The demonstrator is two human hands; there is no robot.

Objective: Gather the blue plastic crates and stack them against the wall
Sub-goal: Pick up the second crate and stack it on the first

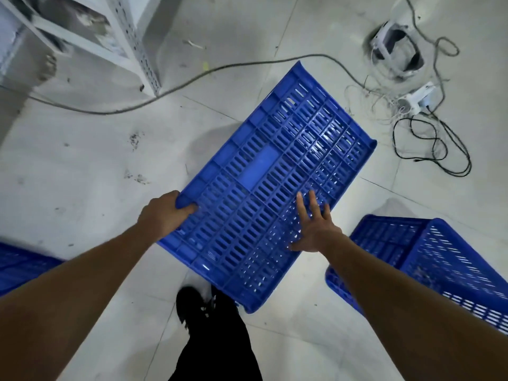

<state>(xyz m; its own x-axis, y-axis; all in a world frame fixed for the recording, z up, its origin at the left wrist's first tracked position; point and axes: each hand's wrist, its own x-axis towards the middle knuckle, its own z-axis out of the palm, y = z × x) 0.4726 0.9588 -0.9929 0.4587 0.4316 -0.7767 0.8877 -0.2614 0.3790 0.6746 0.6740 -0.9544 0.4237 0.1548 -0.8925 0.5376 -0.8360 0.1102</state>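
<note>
A blue slotted plastic crate is held up off the floor in front of me, tilted so that one slotted face points at me. My left hand grips its near left corner. My right hand lies flat on that face with the fingers spread. A second blue crate sits on the floor at the lower right. Part of a third blue crate shows at the left edge.
A white metal shelf frame stands at the upper left. A grey cable crosses the tiled floor. A power strip, tangled black cords and a white device lie at the upper right. My black shoe is below the crate.
</note>
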